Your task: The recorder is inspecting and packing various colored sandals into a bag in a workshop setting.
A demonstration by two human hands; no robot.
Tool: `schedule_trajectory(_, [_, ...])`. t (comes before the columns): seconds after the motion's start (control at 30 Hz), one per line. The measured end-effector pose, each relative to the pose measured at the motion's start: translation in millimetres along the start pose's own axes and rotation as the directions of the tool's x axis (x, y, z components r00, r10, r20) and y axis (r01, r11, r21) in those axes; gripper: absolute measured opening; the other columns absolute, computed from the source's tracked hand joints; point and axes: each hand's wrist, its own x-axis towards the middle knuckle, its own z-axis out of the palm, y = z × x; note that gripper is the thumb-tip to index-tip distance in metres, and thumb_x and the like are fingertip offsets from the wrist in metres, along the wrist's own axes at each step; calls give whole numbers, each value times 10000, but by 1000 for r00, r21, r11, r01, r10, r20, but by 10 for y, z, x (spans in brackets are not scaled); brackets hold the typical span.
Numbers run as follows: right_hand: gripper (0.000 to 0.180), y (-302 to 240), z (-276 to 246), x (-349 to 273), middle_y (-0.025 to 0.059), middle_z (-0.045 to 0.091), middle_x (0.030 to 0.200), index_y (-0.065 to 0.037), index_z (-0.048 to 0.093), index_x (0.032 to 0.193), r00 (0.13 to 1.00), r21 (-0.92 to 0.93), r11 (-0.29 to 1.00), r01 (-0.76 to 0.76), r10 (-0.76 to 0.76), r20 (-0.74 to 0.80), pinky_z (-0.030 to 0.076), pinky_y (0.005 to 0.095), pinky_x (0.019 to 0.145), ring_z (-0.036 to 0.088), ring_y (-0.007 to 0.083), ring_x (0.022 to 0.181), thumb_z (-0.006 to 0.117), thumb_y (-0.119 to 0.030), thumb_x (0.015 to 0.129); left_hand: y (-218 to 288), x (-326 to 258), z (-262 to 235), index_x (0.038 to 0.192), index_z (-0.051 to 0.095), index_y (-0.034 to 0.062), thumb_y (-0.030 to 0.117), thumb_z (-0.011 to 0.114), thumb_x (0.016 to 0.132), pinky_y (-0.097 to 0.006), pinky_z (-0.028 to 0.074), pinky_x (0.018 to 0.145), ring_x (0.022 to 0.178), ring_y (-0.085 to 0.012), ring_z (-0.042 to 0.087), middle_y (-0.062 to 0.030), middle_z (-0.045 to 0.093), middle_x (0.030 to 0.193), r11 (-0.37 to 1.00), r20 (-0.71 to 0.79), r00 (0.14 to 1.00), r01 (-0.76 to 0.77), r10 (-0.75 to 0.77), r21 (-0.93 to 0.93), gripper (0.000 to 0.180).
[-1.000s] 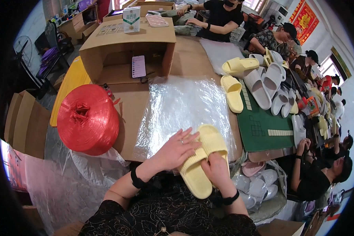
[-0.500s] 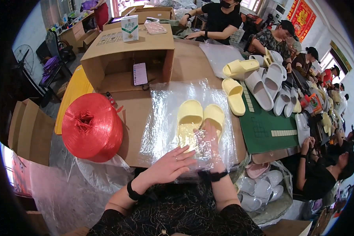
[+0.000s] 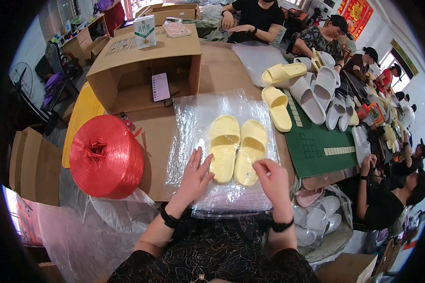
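Two pale yellow slide slippers, the left one (image 3: 224,153) and the right one (image 3: 251,155), lie side by side with their toes away from me. They are on a stack of clear plastic bags (image 3: 189,122); whether a film covers them I cannot tell. My left hand (image 3: 193,175) is open, fingers spread, its thumb beside the left slipper's edge. Curled inward, the fingers of my right hand (image 3: 273,181) close together by the right slipper's heel end. Anything thin between those fingertips is too small to make out.
A big red twine roll (image 3: 106,158) stands at left, a cardboard box (image 3: 144,59) holding a phone (image 3: 160,87) behind it. More slippers (image 3: 307,101) lie at right by a green mat (image 3: 321,153). A bag of wrapped slippers (image 3: 318,219) sits lower right. Several people work beyond.
My right hand has come off the slippers toward the right. My left hand has shifted left, away from the middle. The right slipper now lies straighter beside the left one.
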Motion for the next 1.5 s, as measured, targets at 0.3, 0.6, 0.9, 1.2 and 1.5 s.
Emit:
schedule_trajectory(0.3, [384, 599, 1130, 670, 196, 676, 779, -12, 595, 892, 983, -338, 940, -48, -16, -183, 530, 479, 671, 674, 370, 727, 691, -382, 867, 64, -46, 2, 1494, 371, 53, 332, 561, 936, -536, 226, 1174, 1420, -452, 312, -298, 332, 1527, 987, 23, 997, -74, 72, 144, 652])
schedule_trajectory(0.6, [203, 976, 250, -295, 162, 656, 741, -25, 566, 836, 931, -195, 963, -184, 107, -349, 500, 435, 609, 645, 362, 683, 670, -196, 870, -11, -21, 19, 1462, 380, -31, 202, 576, 887, -508, 197, 1193, 1426, -431, 312, -293, 378, 1503, 986, 4, 999, -33, 33, 165, 650])
schedule_trajectory(0.9, [295, 2884, -931, -2001, 179, 617, 1035, 2, 578, 1032, 182, -135, 259, -956, 165, -969, 537, 413, 739, 626, 342, 948, 650, -261, 918, 53, 1, 13, 1493, 361, -3, 220, 500, 954, -489, 162, 1203, 1462, -401, 263, -250, 316, 1561, 987, 72, 993, -103, 95, 124, 600])
schedule_trajectory(1.2, [392, 3297, -1270, -1766, 189, 525, 1272, 31, 585, 1179, -28, -46, -121, -992, 547, -837, 520, 483, 930, 535, 360, 1178, 532, -286, 956, 52, 6, -38, 1468, 382, -21, 267, 583, 917, -499, 166, 1198, 1448, -411, 284, -267, 341, 1541, 994, 34, 998, -56, 53, 89, 653])
schedule_trajectory(1.5, [541, 1718, -845, -627, 250, 481, 1395, 48, 471, 1353, 601, -594, 640, -487, -248, -760, 361, 484, 1088, 435, 411, 1310, 622, -240, 921, 66, 22, 2, 1430, 430, -31, 357, 632, 900, -529, 223, 1172, 1417, -452, 325, -292, 388, 1501, 991, 26, 997, -71, 69, 114, 687])
